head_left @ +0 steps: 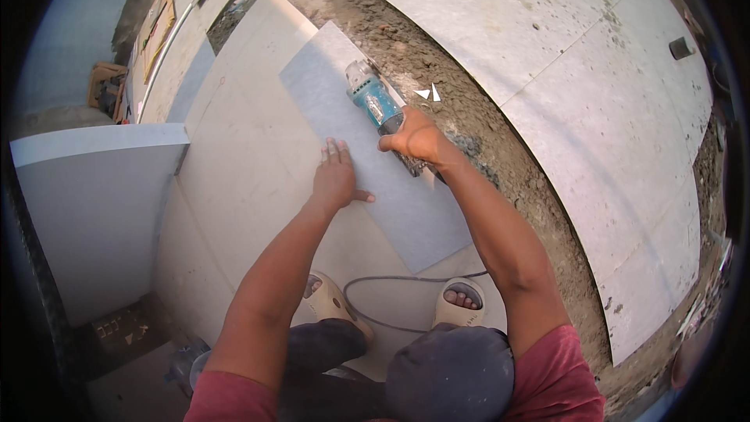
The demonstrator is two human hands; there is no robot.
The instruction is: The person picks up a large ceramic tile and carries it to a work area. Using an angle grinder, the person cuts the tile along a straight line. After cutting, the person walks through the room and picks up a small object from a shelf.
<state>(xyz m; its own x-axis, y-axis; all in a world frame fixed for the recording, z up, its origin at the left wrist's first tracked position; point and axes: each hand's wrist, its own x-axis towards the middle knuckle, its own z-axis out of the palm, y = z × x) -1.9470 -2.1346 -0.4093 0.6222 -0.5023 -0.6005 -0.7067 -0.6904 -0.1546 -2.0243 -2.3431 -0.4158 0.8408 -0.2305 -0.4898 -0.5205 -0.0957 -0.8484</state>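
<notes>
A long grey-blue tile piece (422, 230) lies on a larger pale tiled surface (238, 101), along a strip of rough mortar. My right hand (414, 137) grips a teal and black angle grinder (369, 94), which lies along the piece's right edge with its metal head pointing away from me. My left hand (334, 176) rests flat on the tile piece near its left edge, fingers apart, left of the grinder. A dark cord (375, 280) loops on the floor by my sandalled feet, between the tile piece and my legs.
An upright pale slab or low wall (94, 219) stands at left. The mortar strip (508, 180) borders a raised-looking large tiled area (594, 86) at right, with a dark cylinder (680, 48) on it. Farther back left are planks (160, 39) and a cardboard box (105, 82).
</notes>
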